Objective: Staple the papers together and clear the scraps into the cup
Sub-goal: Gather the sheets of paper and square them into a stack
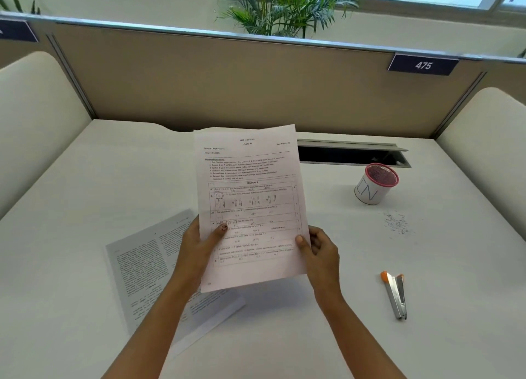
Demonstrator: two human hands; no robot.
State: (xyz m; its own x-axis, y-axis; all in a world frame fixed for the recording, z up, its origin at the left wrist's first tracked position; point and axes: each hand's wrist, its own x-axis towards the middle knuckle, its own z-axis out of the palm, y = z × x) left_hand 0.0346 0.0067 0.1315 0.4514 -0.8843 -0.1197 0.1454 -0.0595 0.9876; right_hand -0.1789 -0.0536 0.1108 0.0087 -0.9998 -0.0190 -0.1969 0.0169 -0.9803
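Papers in hand: a printed sheet, or perhaps several (the count could not be told), stood raised above the table, its long axis running away from the person.
Left hand: the left hand gripped the sheet's lower left edge, thumb on the printed face.
Right hand: the right hand pinched the lower right edge, thumb in front and fingers behind.
Other papers: the other papers lay flat on the table, left of and partly under the raised sheet.
Stapler: the stapler lay to the right of the right hand, well apart from it, long axis near-to-far with the orange end away; the right hand was the nearer one to reach it.
Scraps: the scraps were scattered beyond the stapler.
Cup: the cup stood just beyond the scraps, pink-rimmed and upright.
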